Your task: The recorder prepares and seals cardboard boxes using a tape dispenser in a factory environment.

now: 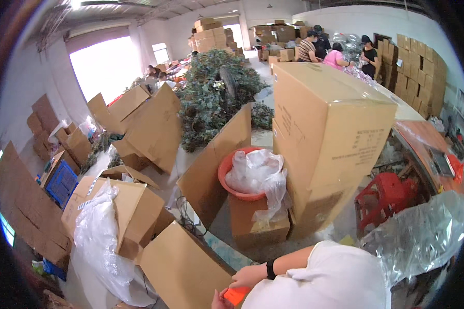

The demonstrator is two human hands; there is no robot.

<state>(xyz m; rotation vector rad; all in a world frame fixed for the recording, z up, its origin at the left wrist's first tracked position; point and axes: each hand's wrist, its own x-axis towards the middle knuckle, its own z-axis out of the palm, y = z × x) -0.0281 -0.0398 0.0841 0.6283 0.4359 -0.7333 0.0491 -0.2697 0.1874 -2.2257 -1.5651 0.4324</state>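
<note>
At the lower edge, my right hand [248, 276], below a black wristband [270, 269], is bent over a small bright orange-red object [235, 295]. My left hand [221, 299] shows only in part, its fingers closed at the object's left side. The object's kind cannot be made out, as the hands and my white sleeve [325, 280] cover part of it. Just left of both hands stands a brown cardboard box [185, 262].
A red basin [224, 177] of clear plastic bags sits on a low carton [255, 229]. Beside it rises a tall stacked carton [314, 134]. Open boxes with plastic sheeting [100, 232] crowd the left; a red stool [384, 198] stands right. Behind lies piled greenery [211, 92]; several people work far off.
</note>
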